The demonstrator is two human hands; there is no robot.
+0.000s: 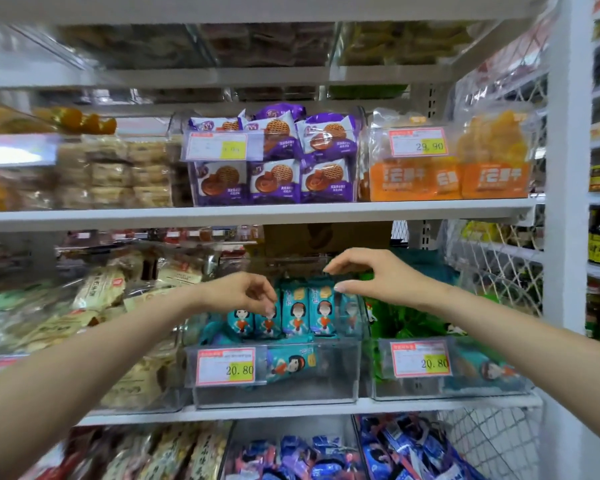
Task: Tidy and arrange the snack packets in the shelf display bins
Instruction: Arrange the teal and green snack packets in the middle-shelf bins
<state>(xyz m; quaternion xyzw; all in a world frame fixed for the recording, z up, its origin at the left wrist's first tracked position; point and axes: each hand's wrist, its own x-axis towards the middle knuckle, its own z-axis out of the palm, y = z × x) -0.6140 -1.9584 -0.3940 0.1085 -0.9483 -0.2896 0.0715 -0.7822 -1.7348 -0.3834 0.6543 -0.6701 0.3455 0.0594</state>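
**Head view, middle shelf.** A clear display bin (274,393) stood on the white shelf (291,412), its front carrying a price tag (226,366) that read 20.80. Inside, teal snack packets (321,308) stood upright in a row towards the back, and one loose teal packet (291,363) lay tilted on its side in the lower front part, just behind the tag.

The left grip (246,292) hung over the left end of the row with its fingers curled downward. Its fingertips (269,310) lay against the top of a packet, though it could not be told whether they pinched it. The right grip (371,275) hovered above the right end of the row, thumb and fingers spread apart in a loose arc and holding nothing.

Just beside it on the right, a second clear bin (430,389) held green packets (406,320) and bore the same price. On the shelf above stood purple biscuit packets (274,157) and, to their right, orange packets (447,178). Blue packets (326,455) filled a bin on the shelf below.
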